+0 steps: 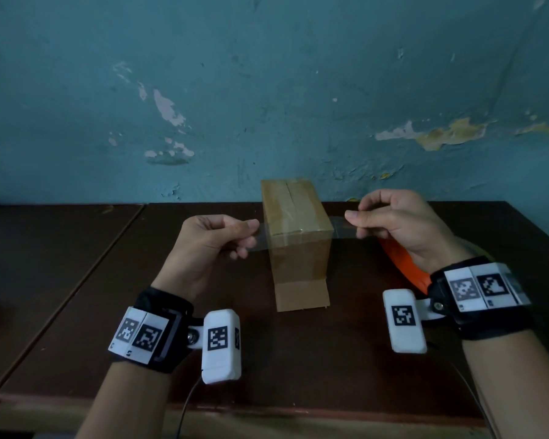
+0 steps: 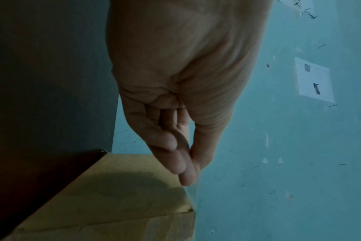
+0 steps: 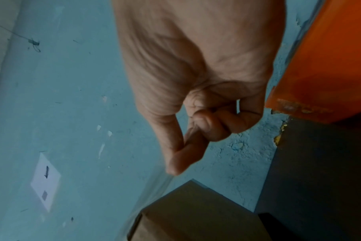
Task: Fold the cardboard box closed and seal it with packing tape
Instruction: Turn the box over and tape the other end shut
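Presently, the left hand (image 1: 210, 240) and right hand (image 1: 393, 218) each pinch an end of a clear tape strip (image 1: 298, 237) stretched across the closed box (image 1: 298, 248) mid-table; recommend lowering it taut and level, then pressing from centre outward.

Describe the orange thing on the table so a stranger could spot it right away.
Start at the dark wooden table, then find the upright cardboard box near the wall. To its right, under the right hand, lies the orange object, the only brightly coloured item there; what it is stays unclear.
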The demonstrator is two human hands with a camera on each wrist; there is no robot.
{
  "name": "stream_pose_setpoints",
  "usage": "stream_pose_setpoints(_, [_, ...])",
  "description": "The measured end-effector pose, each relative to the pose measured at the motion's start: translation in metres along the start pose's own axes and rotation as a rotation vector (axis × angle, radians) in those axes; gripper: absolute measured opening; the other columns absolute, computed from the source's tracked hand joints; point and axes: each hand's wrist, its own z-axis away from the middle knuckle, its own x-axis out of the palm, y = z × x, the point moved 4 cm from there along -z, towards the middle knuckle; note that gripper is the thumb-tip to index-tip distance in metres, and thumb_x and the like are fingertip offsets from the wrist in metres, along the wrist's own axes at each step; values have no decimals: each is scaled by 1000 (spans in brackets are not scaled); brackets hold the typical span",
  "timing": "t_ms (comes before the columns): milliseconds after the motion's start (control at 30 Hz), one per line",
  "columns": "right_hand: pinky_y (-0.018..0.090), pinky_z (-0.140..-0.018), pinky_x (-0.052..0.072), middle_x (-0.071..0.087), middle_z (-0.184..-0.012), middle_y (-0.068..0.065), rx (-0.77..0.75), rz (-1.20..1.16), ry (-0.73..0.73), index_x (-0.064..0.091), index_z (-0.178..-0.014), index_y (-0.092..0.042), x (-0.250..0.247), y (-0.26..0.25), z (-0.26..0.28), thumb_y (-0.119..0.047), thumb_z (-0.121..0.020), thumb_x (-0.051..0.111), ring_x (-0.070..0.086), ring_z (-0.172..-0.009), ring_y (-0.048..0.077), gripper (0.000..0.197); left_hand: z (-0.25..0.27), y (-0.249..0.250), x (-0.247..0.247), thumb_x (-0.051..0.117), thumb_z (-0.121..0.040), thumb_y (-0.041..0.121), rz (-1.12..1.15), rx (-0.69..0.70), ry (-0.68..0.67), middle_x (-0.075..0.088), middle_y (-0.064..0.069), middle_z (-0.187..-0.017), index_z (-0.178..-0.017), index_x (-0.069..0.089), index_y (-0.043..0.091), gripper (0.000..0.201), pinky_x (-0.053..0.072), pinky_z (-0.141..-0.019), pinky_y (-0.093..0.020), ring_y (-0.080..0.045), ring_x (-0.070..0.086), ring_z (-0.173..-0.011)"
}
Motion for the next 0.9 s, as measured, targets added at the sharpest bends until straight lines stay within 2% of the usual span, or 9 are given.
stream_pose_setpoints(267, [11,-44,44,71,-66,8,70,25,4,65,-97,0,8,10,-2,-4,-82,81,68,-52,5,22,2,-9,-3,79,-75,20,-66,-36,-9,70,-10,-67,-73,71,3,19,46,-50,-17,-12,58,-54])
stream_pose_setpoints(467, [10,-45,43,73,-67,11,102,58,-34,65,-97,-3,15,21,-4,-10,-85,79,64,-49,0,20,1,-18,-2,78,-74,25,-122,-77,-23,72,-9,-70,-76,72,1,25,48,-51,-17,-10,60,-55])
stream_pose_setpoints(567, [11,-48,45,74,-67,7,140,64,-80,66,-96,-6,23,29,-4,-16,-83,80,68,-56,2,22,-1,-25,2,78,-73,28,-147,-92,-20,73,-8,-69,-75,72,2,26,48,-50,-17,-10,61,-54])
stream_pose_setpoints(733, [9,-43,41,68,-73,15,148,-8,-106,62,-106,6,33,33,-1,-8,-91,72,57,-40,-3,23,-1,-32,8,74,-75,28,-145,-152,-35,73,-6,-70,-77,72,4,25,50,-51,-17,-9,61,-55])
stream_pose_setpoints(900, [10,-42,39,69,-75,15,148,2,-109,63,-105,5,36,37,-2,-11,-91,72,54,-38,-3,22,-1,-38,12,71,-84,21,-126,-188,-45,72,-5,-72,-78,71,5,18,49,-50,-16,-7,60,-54])
